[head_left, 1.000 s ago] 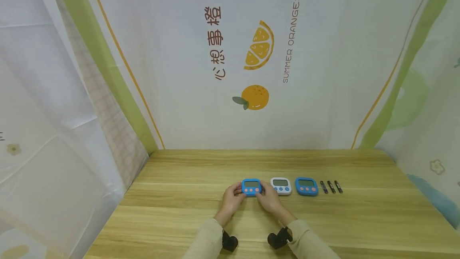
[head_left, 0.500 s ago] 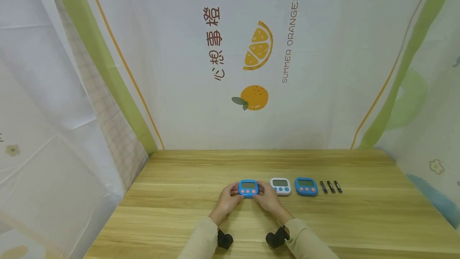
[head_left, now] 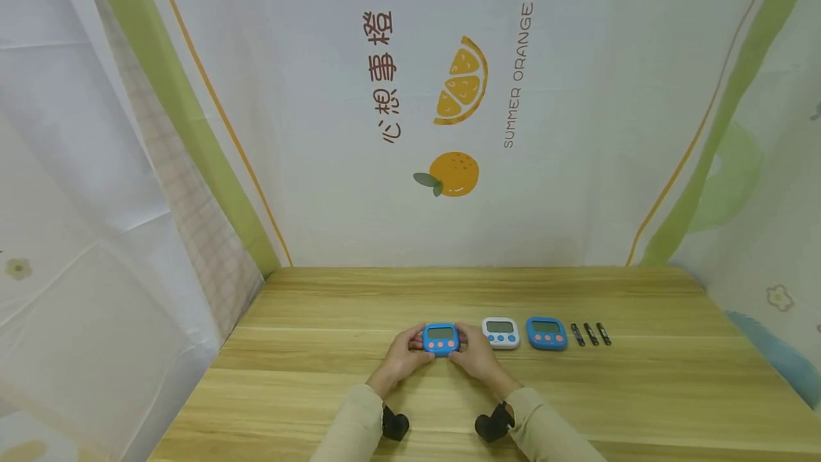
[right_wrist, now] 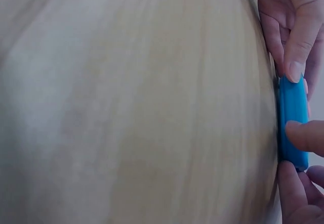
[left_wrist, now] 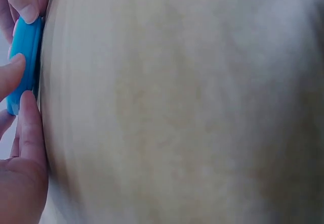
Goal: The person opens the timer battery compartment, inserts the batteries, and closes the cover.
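A blue digital timer (head_left: 440,340) with a grey screen and pink buttons is held between both hands, screen up, close over the wooden table. My left hand (head_left: 404,353) grips its left end, thumb at the near edge and fingers at the side. At the right end my right hand (head_left: 476,353) grips it the same way. Both wrist views show the timer edge-on: the left one has the blue case (left_wrist: 25,57) at its left border, the right one has the case (right_wrist: 293,120) at its right border, with thumbs pressed on the near side.
Just right of the right hand lies a white timer (head_left: 501,332) with blue buttons. Beyond it are a second blue timer (head_left: 546,333) and three small dark batteries (head_left: 591,334) in a row. A printed curtain (head_left: 564,219) hangs behind the wooden table (head_left: 321,348).
Both hands have carried the blue timer slightly left and toward the person, away from the white timer. The white timer, other blue timer and batteries stay in place.
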`<state>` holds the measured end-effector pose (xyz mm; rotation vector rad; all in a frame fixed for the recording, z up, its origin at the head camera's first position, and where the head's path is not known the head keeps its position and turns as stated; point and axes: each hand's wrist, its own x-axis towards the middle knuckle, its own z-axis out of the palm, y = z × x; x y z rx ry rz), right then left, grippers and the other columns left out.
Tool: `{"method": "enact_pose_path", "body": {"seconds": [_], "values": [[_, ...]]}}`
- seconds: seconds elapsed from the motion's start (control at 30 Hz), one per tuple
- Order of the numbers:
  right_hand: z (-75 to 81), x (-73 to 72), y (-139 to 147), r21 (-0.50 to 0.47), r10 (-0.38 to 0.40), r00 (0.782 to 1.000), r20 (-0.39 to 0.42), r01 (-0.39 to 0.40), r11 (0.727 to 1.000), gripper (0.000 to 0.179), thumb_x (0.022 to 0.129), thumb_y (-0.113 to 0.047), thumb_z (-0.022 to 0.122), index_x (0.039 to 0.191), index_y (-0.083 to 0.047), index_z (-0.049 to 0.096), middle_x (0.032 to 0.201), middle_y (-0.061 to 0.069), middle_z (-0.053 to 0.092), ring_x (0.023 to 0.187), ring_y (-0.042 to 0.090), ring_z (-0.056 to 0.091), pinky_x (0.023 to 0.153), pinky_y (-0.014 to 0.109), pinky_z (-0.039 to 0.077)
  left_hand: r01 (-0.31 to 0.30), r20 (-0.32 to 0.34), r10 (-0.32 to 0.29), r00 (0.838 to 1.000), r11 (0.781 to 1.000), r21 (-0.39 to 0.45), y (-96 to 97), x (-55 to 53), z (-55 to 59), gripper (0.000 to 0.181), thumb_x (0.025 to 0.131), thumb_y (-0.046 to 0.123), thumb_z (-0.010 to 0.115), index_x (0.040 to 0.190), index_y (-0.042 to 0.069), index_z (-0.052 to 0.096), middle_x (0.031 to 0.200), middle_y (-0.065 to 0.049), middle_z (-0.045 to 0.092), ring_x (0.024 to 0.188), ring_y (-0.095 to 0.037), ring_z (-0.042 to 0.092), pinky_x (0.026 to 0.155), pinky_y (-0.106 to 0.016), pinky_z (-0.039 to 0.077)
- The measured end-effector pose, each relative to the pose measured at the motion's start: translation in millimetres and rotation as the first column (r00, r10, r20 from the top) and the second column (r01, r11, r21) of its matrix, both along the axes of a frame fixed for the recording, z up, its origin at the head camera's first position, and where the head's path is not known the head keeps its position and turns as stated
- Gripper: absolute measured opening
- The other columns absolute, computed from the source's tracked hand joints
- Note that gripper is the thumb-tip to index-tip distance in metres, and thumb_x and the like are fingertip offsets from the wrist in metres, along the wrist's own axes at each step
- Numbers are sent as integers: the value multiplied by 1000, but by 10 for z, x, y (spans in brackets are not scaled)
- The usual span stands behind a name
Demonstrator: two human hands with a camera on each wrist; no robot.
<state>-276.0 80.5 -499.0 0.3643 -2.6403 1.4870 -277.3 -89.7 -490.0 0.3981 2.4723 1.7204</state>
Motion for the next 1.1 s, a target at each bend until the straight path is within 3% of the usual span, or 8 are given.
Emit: {"method": "enact_pose_path", "body": {"seconds": [0.2, 0.53, 0.73, 0.93, 1.1], "values": [[34, -15, 31, 20, 23, 998, 50, -24, 1000, 58, 68, 5, 70, 118, 18, 43, 110, 31, 48, 98, 39, 52, 81, 40, 47, -7, 37, 6, 999, 1000, 26, -12, 8, -17, 59, 74, -4, 67, 127, -8, 41, 103, -15, 52, 90, -25, 50, 74, -26, 46], [146, -21, 89, -35, 84, 981, 173, -79, 996, 55, 70, 3, 69, 118, 15, 44, 110, 26, 53, 98, 36, 54, 81, 39, 48, 3, 91, -8, 996, 998, 64, -44, 54, 23, 57, 77, 2, 67, 126, -8, 42, 104, -16, 56, 91, -24, 53, 72, -26, 48], [324, -26, 129, -104, 123, 974, 189, -105, 989, 55, 74, 1, 67, 122, 14, 41, 115, 27, 51, 103, 39, 51, 79, 39, 49, 37, 69, -43, 997, 995, 88, -66, 26, 175, 56, 79, 8, 67, 127, -6, 41, 119, -21, 49, 97, -29, 53, 75, -34, 50], [493, -57, 176, -114, 108, 985, 135, -93, 989, 56, 75, -3, 68, 123, 11, 42, 119, 27, 48, 107, 40, 48, 80, 41, 49, 44, 77, -53, 996, 993, 109, -53, -36, 371, 59, 80, 12, 66, 130, -5, 39, 119, -19, 50, 108, -33, 48, 84, -38, 47], [627, -41, 209, -135, 99, 990, 99, -85, 987, 55, 76, -9, 69, 123, 8, 45, 117, 24, 51, 107, 39, 49, 80, 41, 49, 45, 75, -55, 996, 991, 124, -34, -14, 608, 56, 81, 10, 64, 129, -6, 39, 121, -22, 49, 113, -35, 44, 89, -40, 43]]}}
